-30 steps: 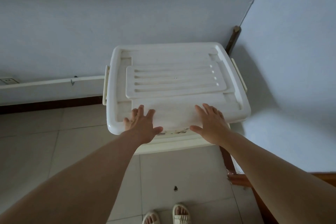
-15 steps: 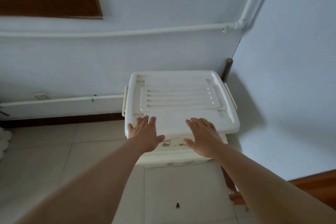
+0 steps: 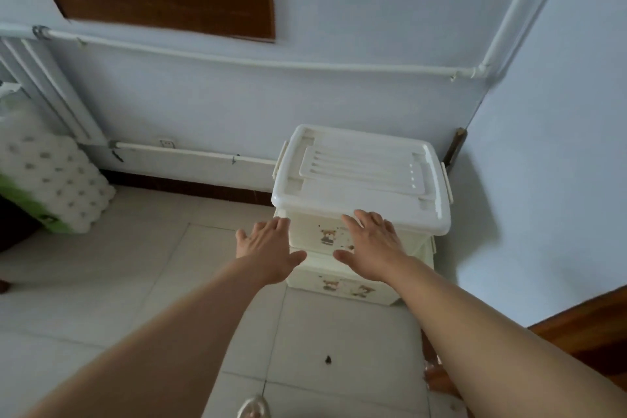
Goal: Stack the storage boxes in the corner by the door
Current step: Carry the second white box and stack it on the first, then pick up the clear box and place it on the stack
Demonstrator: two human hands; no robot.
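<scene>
Just beyond both hands, the upper storage box (image 3: 361, 190) sits on the lower box (image 3: 342, 282). Left hand (image 3: 268, 248) and right hand (image 3: 371, 248) are spread, gripping nothing; a nudge could shift it off-square.

No legible text (bear stickers only)

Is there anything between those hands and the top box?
Nothing visible. Both the left hand and the right hand are open right at the front of the top box, which sits on the bottom box in the corner.
</scene>
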